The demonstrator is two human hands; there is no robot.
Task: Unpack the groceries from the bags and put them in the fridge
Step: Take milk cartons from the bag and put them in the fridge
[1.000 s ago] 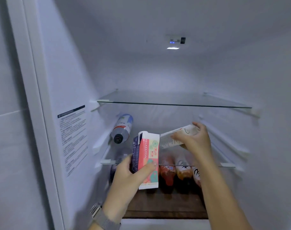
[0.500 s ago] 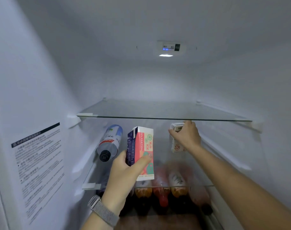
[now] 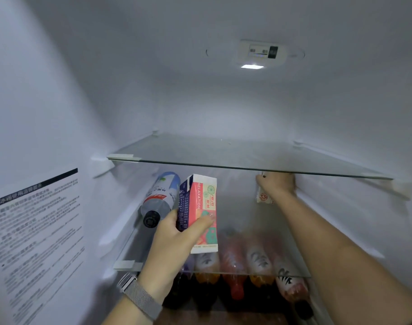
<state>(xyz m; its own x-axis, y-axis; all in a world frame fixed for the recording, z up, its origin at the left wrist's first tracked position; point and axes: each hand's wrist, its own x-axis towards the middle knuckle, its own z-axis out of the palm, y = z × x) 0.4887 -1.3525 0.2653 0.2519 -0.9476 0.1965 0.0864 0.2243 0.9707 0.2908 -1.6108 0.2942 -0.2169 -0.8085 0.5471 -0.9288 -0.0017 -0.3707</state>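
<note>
Head view: fridge interior, both my hands reaching in at the middle shelf (image 3: 291,275). My left hand (image 3: 174,240) grips a pink and navy carton (image 3: 200,212) upright, thumb across its front and fingers behind, held just above the glass and not yet set down. A capped bottle (image 3: 159,199) lies on its side just left of this hand, apart from the carton. My right hand (image 3: 276,184) is farther in, fingers curled over the top of a small white carton (image 3: 263,198), which stands upright, seemingly on the same shelf; contact with the glass is hidden. The upper shelf (image 3: 247,166) runs just above my right knuckles. Bottles (image 3: 256,256) lie in a row beneath both hands. Step in hand, as I judge: placing cartons. Next: release the right one, then lower the left one between bottle and small carton.
</note>
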